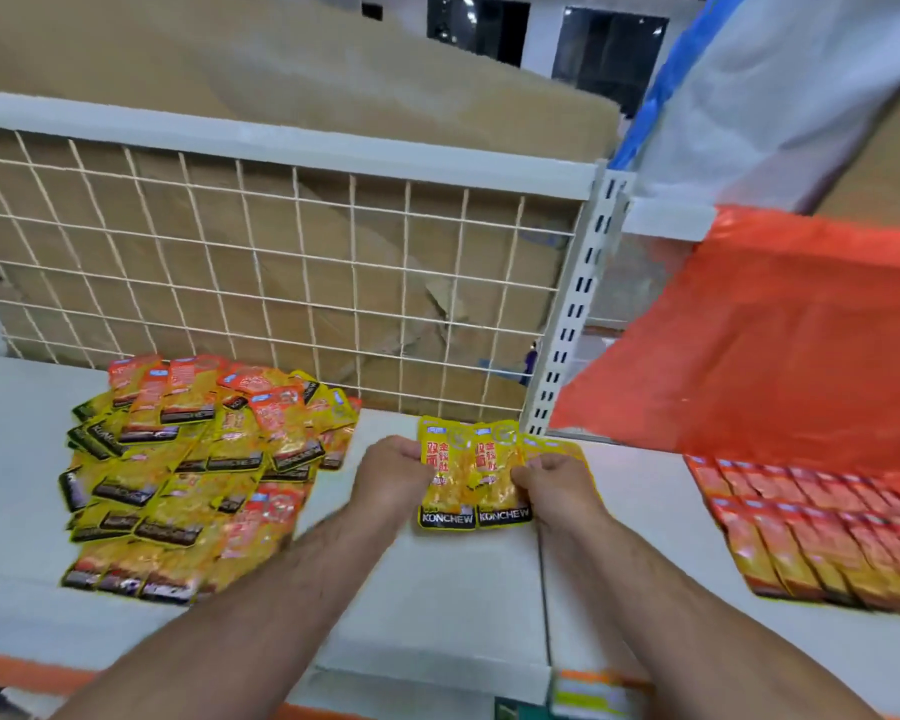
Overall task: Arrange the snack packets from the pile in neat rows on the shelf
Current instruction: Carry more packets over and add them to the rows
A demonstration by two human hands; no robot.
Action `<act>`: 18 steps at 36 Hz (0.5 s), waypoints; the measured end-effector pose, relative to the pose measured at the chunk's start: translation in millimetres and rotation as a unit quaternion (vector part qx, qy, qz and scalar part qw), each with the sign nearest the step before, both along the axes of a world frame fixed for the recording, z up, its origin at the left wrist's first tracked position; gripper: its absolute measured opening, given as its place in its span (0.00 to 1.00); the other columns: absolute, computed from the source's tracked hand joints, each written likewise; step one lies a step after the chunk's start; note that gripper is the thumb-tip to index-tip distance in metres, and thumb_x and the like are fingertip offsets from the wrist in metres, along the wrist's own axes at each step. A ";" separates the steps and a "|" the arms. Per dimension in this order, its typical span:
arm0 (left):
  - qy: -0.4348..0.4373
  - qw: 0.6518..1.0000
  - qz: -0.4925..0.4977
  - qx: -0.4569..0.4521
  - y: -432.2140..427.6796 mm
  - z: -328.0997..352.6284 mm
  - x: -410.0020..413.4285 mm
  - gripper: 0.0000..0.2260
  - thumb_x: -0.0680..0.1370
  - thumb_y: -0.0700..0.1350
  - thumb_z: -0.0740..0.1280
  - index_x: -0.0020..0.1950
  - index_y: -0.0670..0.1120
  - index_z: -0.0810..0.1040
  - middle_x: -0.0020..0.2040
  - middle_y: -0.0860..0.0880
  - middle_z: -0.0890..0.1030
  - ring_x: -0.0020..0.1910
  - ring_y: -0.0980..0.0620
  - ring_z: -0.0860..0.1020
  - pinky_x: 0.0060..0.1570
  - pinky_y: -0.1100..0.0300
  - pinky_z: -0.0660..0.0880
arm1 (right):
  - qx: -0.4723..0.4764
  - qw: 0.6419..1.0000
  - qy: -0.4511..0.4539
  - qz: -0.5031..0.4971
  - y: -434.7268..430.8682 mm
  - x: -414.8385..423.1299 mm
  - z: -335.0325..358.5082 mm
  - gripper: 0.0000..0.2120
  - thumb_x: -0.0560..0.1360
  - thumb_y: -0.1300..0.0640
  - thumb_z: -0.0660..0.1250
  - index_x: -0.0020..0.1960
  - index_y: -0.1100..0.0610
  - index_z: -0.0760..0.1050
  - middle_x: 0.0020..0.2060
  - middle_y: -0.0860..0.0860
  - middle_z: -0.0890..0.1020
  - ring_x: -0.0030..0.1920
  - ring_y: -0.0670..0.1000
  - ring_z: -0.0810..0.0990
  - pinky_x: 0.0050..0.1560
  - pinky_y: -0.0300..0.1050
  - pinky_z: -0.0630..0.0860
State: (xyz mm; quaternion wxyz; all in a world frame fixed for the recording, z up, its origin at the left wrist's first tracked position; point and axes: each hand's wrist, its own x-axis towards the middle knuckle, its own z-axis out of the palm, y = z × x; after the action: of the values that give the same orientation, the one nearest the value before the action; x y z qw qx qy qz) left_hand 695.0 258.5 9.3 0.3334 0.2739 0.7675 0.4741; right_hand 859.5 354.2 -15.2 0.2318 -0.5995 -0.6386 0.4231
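**A:** Both hands are at the back of the shelf, close to the wire mesh. The left hand pinches one edge of the yellow packets, the right hand pinches the other, fingers curled onto the foil

**B:** 2 faces show side by side, logos toward the person, and a 3rd peeks from under the right hand. I'd say that two-sided hold is for squaring them up. Whether they're flat on the shelf, I can't tell

**A:** The pile sits just left, jumbled, orange and yellow mixed

**B:** Plenty left there. The orange rows on the right, partly under a red bag, look like the pattern to copy, and this row is only starting
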 end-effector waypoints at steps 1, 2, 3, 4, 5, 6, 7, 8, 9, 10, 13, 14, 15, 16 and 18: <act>0.002 1.000 0.001 -0.005 5.8 -0.3 11.3 0.08 0.71 0.35 0.70 0.38 0.48 0.77 0.38 0.50 0.81 0.38 0.50 0.79 0.36 0.62 0.72 | -0.005 1.000 0.000 -0.004 6.1 13.5 2.0 0.13 0.74 0.59 0.69 0.31 0.55 0.73 0.31 0.52 0.79 0.33 0.52 0.75 0.35 0.42 0.68; 0.006 1.000 0.002 -0.007 10.9 0.1 21.8 0.09 0.71 0.35 0.70 0.38 0.48 0.77 0.37 0.51 0.81 0.38 0.50 0.79 0.37 0.62 0.73 | -0.007 1.000 0.004 -0.010 13.2 26.6 3.0 0.13 0.74 0.59 0.69 0.31 0.55 0.73 0.30 0.52 0.79 0.33 0.52 0.75 0.36 0.43 0.69; 0.010 1.000 0.003 -0.008 16.5 -0.4 31.5 0.09 0.71 0.35 0.71 0.37 0.49 0.76 0.38 0.51 0.81 0.39 0.49 0.79 0.39 0.61 0.74 | -0.013 1.000 0.009 -0.019 20.7 39.1 2.8 0.13 0.73 0.59 0.70 0.31 0.55 0.74 0.29 0.51 0.79 0.33 0.53 0.76 0.38 0.44 0.70; 0.010 1.000 0.005 -0.006 21.7 -0.1 40.9 0.10 0.70 0.35 0.71 0.37 0.49 0.76 0.39 0.50 0.81 0.41 0.49 0.80 0.42 0.60 0.75 | -0.019 0.999 0.017 -0.028 27.8 51.2 2.4 0.12 0.72 0.60 0.70 0.31 0.56 0.74 0.28 0.51 0.79 0.34 0.53 0.77 0.39 0.44 0.71; 0.009 1.000 0.004 -0.006 26.9 -0.4 49.9 0.09 0.70 0.35 0.71 0.37 0.49 0.77 0.39 0.50 0.82 0.41 0.49 0.80 0.44 0.59 0.76 | -0.030 0.998 0.028 -0.037 34.3 62.4 1.4 0.11 0.72 0.60 0.71 0.32 0.56 0.75 0.29 0.52 0.80 0.35 0.54 0.78 0.39 0.45 0.73; 0.009 1.000 0.002 -0.008 31.7 -0.7 58.6 0.09 0.70 0.35 0.71 0.37 0.48 0.78 0.39 0.50 0.82 0.42 0.49 0.80 0.44 0.58 0.76 | -0.046 0.997 0.044 -0.045 40.3 72.6 -0.6 0.08 0.70 0.59 0.71 0.33 0.56 0.76 0.31 0.53 0.82 0.36 0.56 0.80 0.41 0.47 0.77; 0.012 1.000 0.002 -0.012 36.1 -1.0 66.5 0.08 0.70 0.35 0.70 0.38 0.48 0.79 0.40 0.50 0.82 0.42 0.49 0.80 0.44 0.59 0.76 | -0.065 0.995 0.060 -0.053 45.0 81.7 -1.7 0.04 0.68 0.57 0.71 0.36 0.56 0.78 0.36 0.55 0.84 0.39 0.57 0.82 0.45 0.50 0.81; 0.012 1.000 0.005 -0.015 40.4 -1.8 73.9 0.08 0.70 0.35 0.70 0.38 0.48 0.78 0.40 0.50 0.82 0.42 0.49 0.80 0.43 0.60 0.75 | -0.080 0.992 0.070 -0.060 50.6 90.3 -4.0 0.04 0.66 0.56 0.71 0.38 0.56 0.79 0.40 0.56 0.85 0.43 0.59 0.84 0.48 0.54 0.82; 0.010 1.000 0.012 -0.014 44.3 -2.8 80.7 0.09 0.70 0.35 0.70 0.38 0.49 0.77 0.40 0.50 0.82 0.42 0.49 0.80 0.43 0.60 0.75 | -0.091 0.991 0.075 -0.063 57.0 98.5 -7.1 0.07 0.63 0.55 0.71 0.39 0.56 0.80 0.43 0.57 0.85 0.45 0.60 0.85 0.49 0.57 0.83; 0.008 1.000 0.019 -0.013 48.2 -3.9 86.6 0.10 0.70 0.35 0.71 0.38 0.50 0.77 0.41 0.50 0.82 0.42 0.49 0.80 0.44 0.59 0.76 | -0.099 0.990 0.077 -0.063 63.3 104.8 -10.0 0.08 0.62 0.54 0.70 0.39 0.56 0.80 0.44 0.58 0.85 0.47 0.60 0.85 0.49 0.58 0.83; 0.012 0.999 0.028 -0.017 57.6 -7.3 102.3 0.09 0.70 0.37 0.73 0.41 0.50 0.78 0.43 0.50 0.82 0.44 0.49 0.80 0.44 0.59 0.75 | -0.080 0.995 0.027 -0.054 79.6 116.9 -14.4 0.05 0.66 0.57 0.71 0.35 0.57 0.78 0.39 0.58 0.84 0.45 0.61 0.84 0.48 0.52 0.82; 0.014 0.999 0.030 -0.017 60.5 -8.2 106.9 0.09 0.70 0.37 0.73 0.42 0.50 0.77 0.44 0.50 0.82 0.45 0.49 0.80 0.45 0.59 0.75 | -0.059 0.997 -0.007 -0.046 84.1 119.6 -14.4 0.07 0.68 0.57 0.71 0.33 0.58 0.76 0.35 0.58 0.82 0.43 0.61 0.83 0.44 0.50 0.80; 0.015 0.999 0.033 -0.017 62.7 -9.3 109.5 0.10 0.70 0.38 0.74 0.42 0.51 0.77 0.45 0.49 0.82 0.46 0.48 0.80 0.47 0.58 0.76 | -0.041 0.998 -0.036 -0.044 86.8 120.5 -14.6 0.08 0.68 0.57 0.71 0.32 0.59 0.76 0.32 0.57 0.80 0.40 0.60 0.82 0.41 0.49 0.78; 0.015 0.999 0.035 -0.019 65.6 -10.7 113.5 0.10 0.69 0.38 0.74 0.41 0.51 0.76 0.46 0.49 0.82 0.48 0.46 0.81 0.49 0.56 0.77 | -0.032 0.997 -0.059 -0.040 88.9 122.3 -13.7 0.09 0.68 0.56 0.71 0.33 0.60 0.77 0.30 0.56 0.79 0.38 0.60 0.82 0.39 0.49 0.77; 0.013 0.999 0.038 -0.018 67.8 -12.3 118.7 0.11 0.69 0.38 0.75 0.39 0.51 0.75 0.46 0.48 0.81 0.49 0.45 0.81 0.50 0.55 0.76 | -0.019 0.995 -0.099 -0.023 90.9 122.7 -13.4 0.11 0.68 0.53 0.71 0.35 0.61 0.78 0.29 0.55 0.80 0.36 0.59 0.83 0.36 0.48 0.76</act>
State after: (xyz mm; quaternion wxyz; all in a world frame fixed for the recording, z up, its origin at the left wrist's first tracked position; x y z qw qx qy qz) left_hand 813.7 326.3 -3.0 0.3106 0.2444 0.7900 0.4688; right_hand 982.1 445.1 -28.5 0.1661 -0.6574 -0.6362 0.3682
